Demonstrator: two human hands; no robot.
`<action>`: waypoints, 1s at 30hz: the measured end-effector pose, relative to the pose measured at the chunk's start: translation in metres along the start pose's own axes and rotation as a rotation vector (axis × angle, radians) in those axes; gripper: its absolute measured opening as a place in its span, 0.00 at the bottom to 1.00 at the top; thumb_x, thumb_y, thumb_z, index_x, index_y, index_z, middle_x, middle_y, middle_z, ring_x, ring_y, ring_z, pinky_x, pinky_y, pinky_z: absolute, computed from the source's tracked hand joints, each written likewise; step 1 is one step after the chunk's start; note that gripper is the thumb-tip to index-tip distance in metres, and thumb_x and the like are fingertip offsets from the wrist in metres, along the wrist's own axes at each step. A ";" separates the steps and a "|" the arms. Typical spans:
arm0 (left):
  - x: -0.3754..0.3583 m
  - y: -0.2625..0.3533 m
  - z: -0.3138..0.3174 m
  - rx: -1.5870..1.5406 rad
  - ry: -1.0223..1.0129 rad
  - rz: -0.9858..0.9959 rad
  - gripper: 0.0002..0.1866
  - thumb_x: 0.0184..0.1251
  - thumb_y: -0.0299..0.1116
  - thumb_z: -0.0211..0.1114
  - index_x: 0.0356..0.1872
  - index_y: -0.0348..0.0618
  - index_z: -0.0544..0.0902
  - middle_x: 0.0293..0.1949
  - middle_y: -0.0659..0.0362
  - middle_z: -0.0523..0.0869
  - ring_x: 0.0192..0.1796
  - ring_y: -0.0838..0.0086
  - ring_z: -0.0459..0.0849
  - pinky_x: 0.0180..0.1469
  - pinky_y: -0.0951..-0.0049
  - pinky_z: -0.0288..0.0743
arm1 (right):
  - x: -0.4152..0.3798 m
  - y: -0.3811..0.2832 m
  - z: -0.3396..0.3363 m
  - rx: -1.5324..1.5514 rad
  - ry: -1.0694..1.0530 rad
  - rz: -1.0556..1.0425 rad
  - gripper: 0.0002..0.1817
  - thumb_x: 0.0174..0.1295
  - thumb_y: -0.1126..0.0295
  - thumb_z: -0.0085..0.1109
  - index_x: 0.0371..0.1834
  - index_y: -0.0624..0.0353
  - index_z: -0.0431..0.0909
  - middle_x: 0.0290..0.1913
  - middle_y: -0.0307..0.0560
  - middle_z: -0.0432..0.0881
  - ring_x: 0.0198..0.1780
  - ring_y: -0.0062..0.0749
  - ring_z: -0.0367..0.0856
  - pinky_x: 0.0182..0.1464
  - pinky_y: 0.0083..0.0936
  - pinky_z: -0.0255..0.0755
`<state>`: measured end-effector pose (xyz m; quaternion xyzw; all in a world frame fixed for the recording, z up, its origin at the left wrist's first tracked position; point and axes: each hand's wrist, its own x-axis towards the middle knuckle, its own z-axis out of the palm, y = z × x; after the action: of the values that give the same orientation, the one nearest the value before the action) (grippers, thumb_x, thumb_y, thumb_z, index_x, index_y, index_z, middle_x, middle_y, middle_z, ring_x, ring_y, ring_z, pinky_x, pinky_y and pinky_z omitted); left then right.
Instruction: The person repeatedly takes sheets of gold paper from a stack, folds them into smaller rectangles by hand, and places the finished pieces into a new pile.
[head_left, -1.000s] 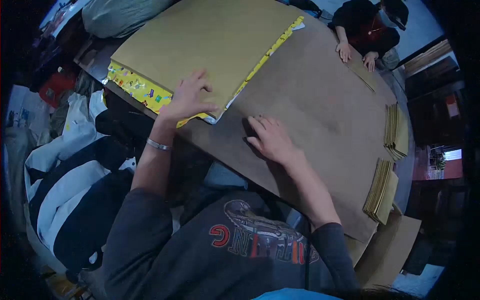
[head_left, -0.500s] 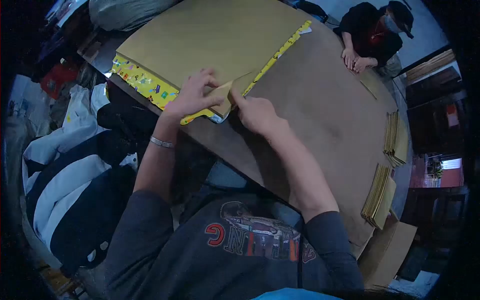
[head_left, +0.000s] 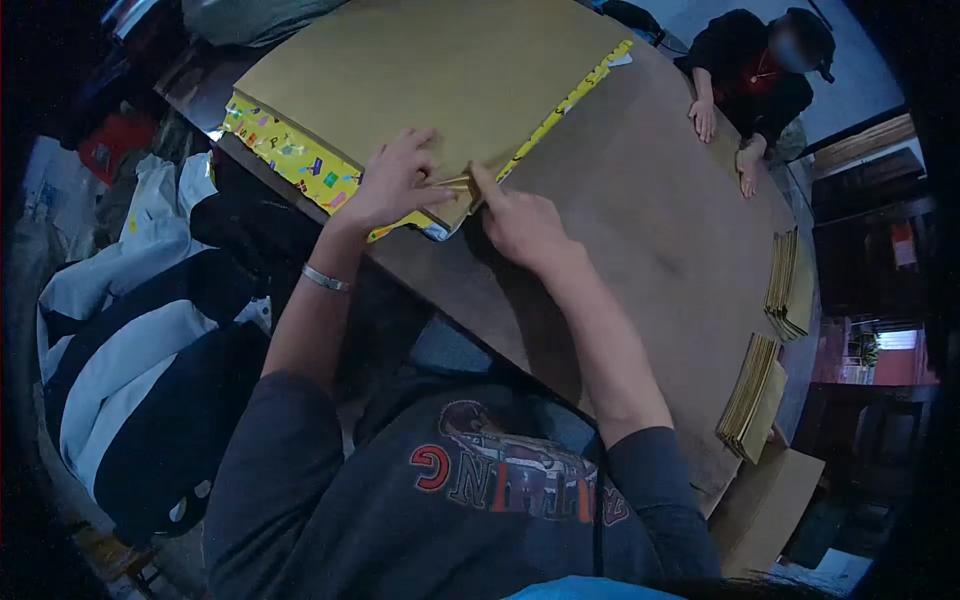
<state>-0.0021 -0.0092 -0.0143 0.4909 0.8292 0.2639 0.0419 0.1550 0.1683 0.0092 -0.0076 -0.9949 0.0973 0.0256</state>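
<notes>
The left hand lies spread on the brown sheet, fingertips at its corner. The right hand pinches that corner, atop yellow paper.

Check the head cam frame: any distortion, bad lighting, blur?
Head view: strong fisheye, table edge bows, corners vignetted black; dim bluish light; left hand and right hand fairly sharp on the brown sheet stack; the co-worker's face is blurred out.
</notes>
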 end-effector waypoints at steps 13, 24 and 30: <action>-0.006 -0.003 -0.011 -0.420 0.064 0.060 0.32 0.48 0.53 0.76 0.45 0.38 0.77 0.68 0.41 0.68 0.74 0.47 0.59 0.74 0.53 0.50 | 0.006 -0.017 -0.015 0.021 -0.088 0.014 0.33 0.61 0.69 0.50 0.72 0.47 0.55 0.34 0.56 0.84 0.37 0.56 0.84 0.39 0.50 0.76; -0.003 0.000 0.003 -0.081 0.123 0.074 0.26 0.46 0.54 0.76 0.32 0.40 0.81 0.68 0.49 0.69 0.73 0.54 0.61 0.74 0.46 0.46 | 0.003 -0.014 -0.009 -0.007 -0.091 0.029 0.37 0.62 0.68 0.49 0.76 0.40 0.51 0.34 0.56 0.84 0.36 0.55 0.84 0.39 0.49 0.76; -0.004 0.006 0.000 -0.051 0.090 0.008 0.24 0.52 0.50 0.75 0.42 0.43 0.84 0.67 0.50 0.71 0.73 0.52 0.62 0.72 0.44 0.48 | 0.000 -0.006 -0.001 -0.013 -0.024 0.030 0.37 0.62 0.67 0.51 0.76 0.45 0.52 0.36 0.56 0.84 0.36 0.55 0.84 0.40 0.49 0.77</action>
<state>0.0050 -0.0104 -0.0125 0.4803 0.8214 0.3072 0.0160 0.1549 0.1626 0.0116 -0.0214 -0.9955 0.0914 0.0122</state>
